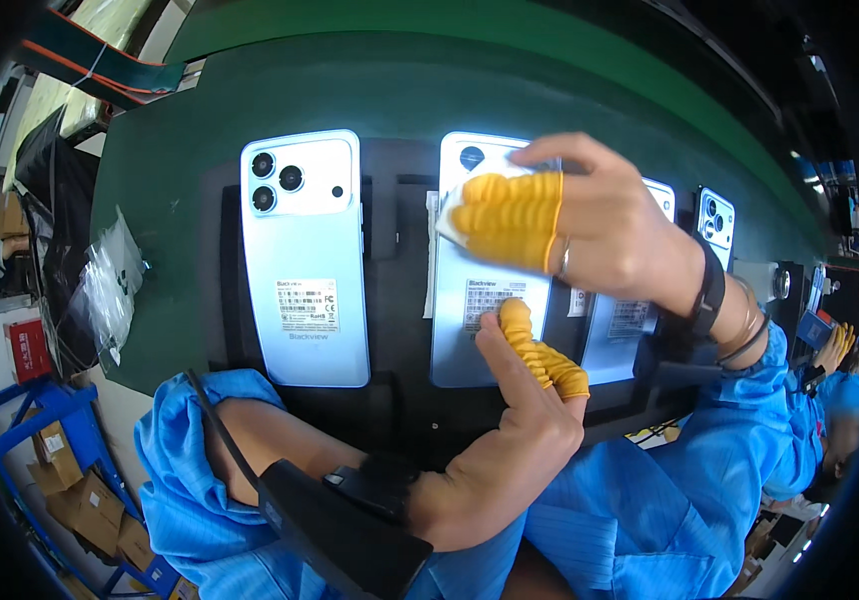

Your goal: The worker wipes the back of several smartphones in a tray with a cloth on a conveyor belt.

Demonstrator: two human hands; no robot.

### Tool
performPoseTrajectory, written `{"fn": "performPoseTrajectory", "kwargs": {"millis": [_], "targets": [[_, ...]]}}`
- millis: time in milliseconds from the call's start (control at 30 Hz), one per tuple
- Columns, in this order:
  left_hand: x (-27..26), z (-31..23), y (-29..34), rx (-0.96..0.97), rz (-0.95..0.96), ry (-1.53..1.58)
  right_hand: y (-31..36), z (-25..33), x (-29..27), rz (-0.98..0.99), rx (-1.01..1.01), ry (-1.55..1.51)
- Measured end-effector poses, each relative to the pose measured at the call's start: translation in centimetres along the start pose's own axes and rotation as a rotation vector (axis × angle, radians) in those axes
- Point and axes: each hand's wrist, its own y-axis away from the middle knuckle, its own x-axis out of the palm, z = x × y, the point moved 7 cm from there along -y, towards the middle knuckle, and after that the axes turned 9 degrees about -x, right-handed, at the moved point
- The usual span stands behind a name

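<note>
Lying back-up between my arms, the middle phone (456,354) has its camera end at twelve o'clock and its printed label (489,294) below centre, so the rear face is turned toward me. Over its upper half my right grip (605,220) comes in from three o'clock, fingers together on a white cloth (454,222) laid against the back; blur hides how hard they bear. Yellow finger covers (510,215) sheathe those fingers, I judge to spare the glossy finish from bare skin. My left grip (538,425) reaches up from six o'clock, digits at the label and lower right part, probably to steady the phone against sliding; whether it pinches an edge I cannot tell.

Around it, the row seems spaced so that each one can be reached alone: the left phone (312,250) apart at nine o'clock, the right phone (612,352) near at three, partly hidden by my right grip, and the far phone (717,218) between two and three. A black panel (400,350) lies beneath, perhaps as padding over the green surface (225,95). Farther out at nine o'clock, a crumpled clear bag (115,285) sits by the edge, clear of both grips.
</note>
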Motion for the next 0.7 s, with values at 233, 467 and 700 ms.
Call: {"fn": "performPoseTrajectory", "kwargs": {"millis": [233,467,700], "targets": [[0.5,0.0,-0.6,0.037,0.021,0.042,-0.7,-2.1,0.2,-0.056,0.01,-0.067],[0.2,0.2,-0.1,-0.05,-0.029,0.052,2.8,-2.4,-2.6,0.052,0.123,-0.107],[-0.1,0.0,0.1,0.012,0.018,-0.003,-1.0,-4.4,-2.7,-0.221,0.083,-0.05]]}}
